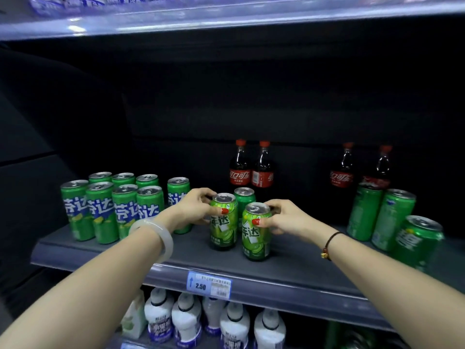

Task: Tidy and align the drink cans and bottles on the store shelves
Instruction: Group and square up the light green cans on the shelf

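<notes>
On the middle shelf [289, 268] two light-green cans stand upright side by side. My left hand [195, 206] grips the left light-green can [223, 229] near its top. My right hand [284, 217] grips the right light-green can [256, 239], which stands slightly nearer the front edge. A darker green can [245, 197] stands just behind the pair. A block of several dark green cans [110, 210] fills the left of the shelf. One more green can [178, 192] stands behind my left wrist.
Two cola bottles [251, 167] stand at the back middle and two more cola bottles [362, 170] at the back right. Three green cans [392, 220] stand at the right. A price tag [210, 284] hangs on the shelf rail. White bottles [214, 321] fill the shelf below.
</notes>
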### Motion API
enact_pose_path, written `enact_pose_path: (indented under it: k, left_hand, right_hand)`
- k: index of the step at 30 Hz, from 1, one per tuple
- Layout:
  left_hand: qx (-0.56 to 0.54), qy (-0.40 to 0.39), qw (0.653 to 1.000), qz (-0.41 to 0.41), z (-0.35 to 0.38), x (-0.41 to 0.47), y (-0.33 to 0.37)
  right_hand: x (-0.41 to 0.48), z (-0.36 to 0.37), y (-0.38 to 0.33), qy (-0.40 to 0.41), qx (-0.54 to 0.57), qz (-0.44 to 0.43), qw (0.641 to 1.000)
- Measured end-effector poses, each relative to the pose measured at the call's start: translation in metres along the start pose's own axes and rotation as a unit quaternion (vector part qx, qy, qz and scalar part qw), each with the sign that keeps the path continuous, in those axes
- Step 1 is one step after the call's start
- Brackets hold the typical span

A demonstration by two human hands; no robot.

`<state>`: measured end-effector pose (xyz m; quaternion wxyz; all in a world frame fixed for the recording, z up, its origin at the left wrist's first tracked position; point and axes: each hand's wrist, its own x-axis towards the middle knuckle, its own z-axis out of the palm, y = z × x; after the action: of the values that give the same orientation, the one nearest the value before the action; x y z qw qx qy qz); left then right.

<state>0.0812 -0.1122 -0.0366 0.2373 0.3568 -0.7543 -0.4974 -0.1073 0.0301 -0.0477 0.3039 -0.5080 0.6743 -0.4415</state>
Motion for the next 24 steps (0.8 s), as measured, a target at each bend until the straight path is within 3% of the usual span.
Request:
enact_pose_path:
  k: [6, 11, 24]
  left_hand:
    - [-0.038, -0.093, 0.994, 0.037, 0.029, -0.012, 0.029]
    - [-0.008, -0.161, 0.985, 0.058, 0.063, -0.021, 0.046]
    - [0.007, -0.237, 0.964, 0.122, 0.200, -0.054, 0.119]
  right_hand:
    - [-0.043, -0.029, 0.003, 0.060, 0.023, 0.010, 0.998]
    - [-0.083, -0.059, 0.007, 0.094, 0.018, 0.029, 0.995]
    - [-0.201, -0.162, 0.047, 0.176, 0.046, 0.068, 0.981]
